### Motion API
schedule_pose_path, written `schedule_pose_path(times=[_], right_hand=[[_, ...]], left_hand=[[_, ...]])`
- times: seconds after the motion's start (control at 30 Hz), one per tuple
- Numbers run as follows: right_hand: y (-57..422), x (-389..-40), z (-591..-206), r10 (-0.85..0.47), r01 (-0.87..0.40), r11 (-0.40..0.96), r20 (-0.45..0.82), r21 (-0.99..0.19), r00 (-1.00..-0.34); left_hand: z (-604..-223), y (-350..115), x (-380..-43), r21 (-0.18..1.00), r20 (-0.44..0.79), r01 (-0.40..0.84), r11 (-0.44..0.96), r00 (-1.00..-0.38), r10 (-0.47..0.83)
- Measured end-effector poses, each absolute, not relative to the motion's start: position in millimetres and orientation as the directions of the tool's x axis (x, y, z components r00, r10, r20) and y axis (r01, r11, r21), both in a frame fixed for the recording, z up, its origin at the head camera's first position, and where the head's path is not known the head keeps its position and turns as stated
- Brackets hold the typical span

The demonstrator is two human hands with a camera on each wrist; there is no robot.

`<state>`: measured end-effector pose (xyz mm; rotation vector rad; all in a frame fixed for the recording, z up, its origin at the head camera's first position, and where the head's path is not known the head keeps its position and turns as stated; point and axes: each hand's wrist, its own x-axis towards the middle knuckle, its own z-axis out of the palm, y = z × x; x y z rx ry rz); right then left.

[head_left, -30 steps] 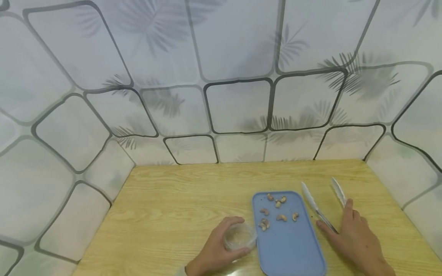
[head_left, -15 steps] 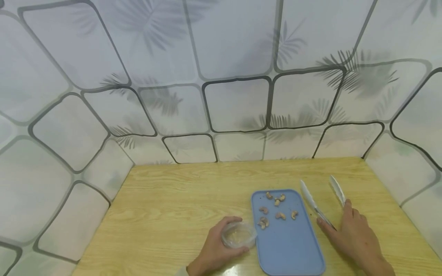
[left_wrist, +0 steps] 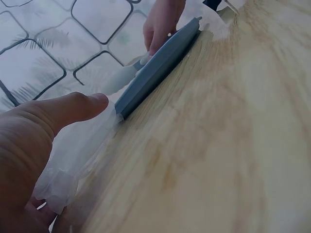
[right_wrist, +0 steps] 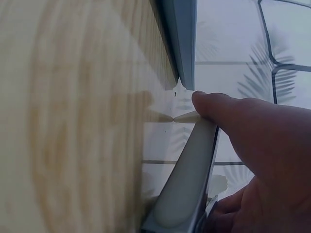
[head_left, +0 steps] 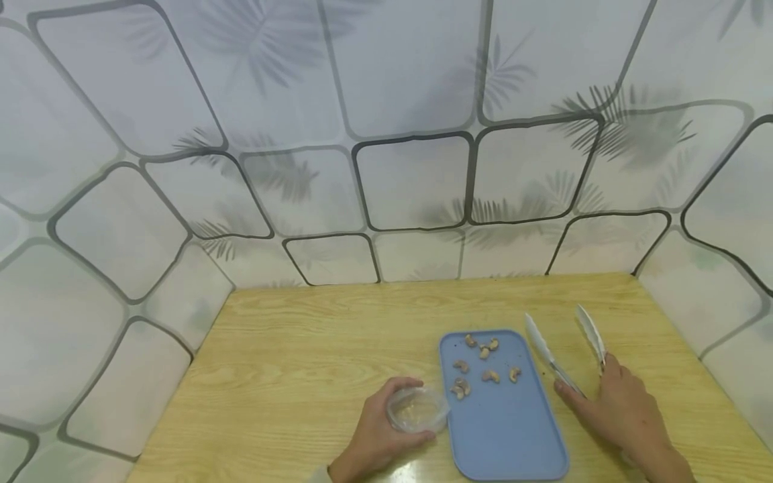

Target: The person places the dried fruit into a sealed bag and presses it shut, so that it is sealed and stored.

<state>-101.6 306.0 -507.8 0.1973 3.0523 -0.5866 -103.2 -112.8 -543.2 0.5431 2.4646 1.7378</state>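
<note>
My left hand (head_left: 377, 433) curls its thumb and fingers round a small clear plastic bowl (head_left: 417, 410) on the table, at the left side of a blue tray (head_left: 507, 433). In the left wrist view the thumb (left_wrist: 73, 109) lies along the bowl's side. Several cashews (head_left: 490, 376) lie scattered over the tray's far half. Right of the tray, my right hand (head_left: 625, 409) holds metal tongs (head_left: 545, 349) from above, their two arms spread wide and pointing away from me. The right wrist view has the thumb (right_wrist: 228, 114) against one tong arm (right_wrist: 184, 174). The tongs' rear end is hidden under the hand.
The wood-grain table (head_left: 302, 362) extends left of the bowl and behind the tray. Patterned walls (head_left: 417, 184) stand at its back and both sides. Small dark crumbs lie on the tray and beside it.
The right hand sits slightly farther back along the tongs. The left hand, bowl, tray and cashews keep their places; the head view has shifted a little.
</note>
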Motion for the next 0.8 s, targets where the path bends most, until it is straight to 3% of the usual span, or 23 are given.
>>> schedule_pose_path(times=[0.5, 0.8], right_hand=[[308.2, -103.1, -505.0, 0.112, 0.137, 0.870, -0.082, -0.473, -0.990], [304.7, -99.4, -499.4, 0.037, 0.013, 0.832, 0.031, -0.555, -0.999]], left_hand=[[-542.1, -113.1, -101.6, 0.936, 0.143, 0.234, 0.264, -0.936, 0.322], [-542.5, -112.3, -103.4, 0.937, 0.120, 0.211, 0.277, -0.943, 0.310]])
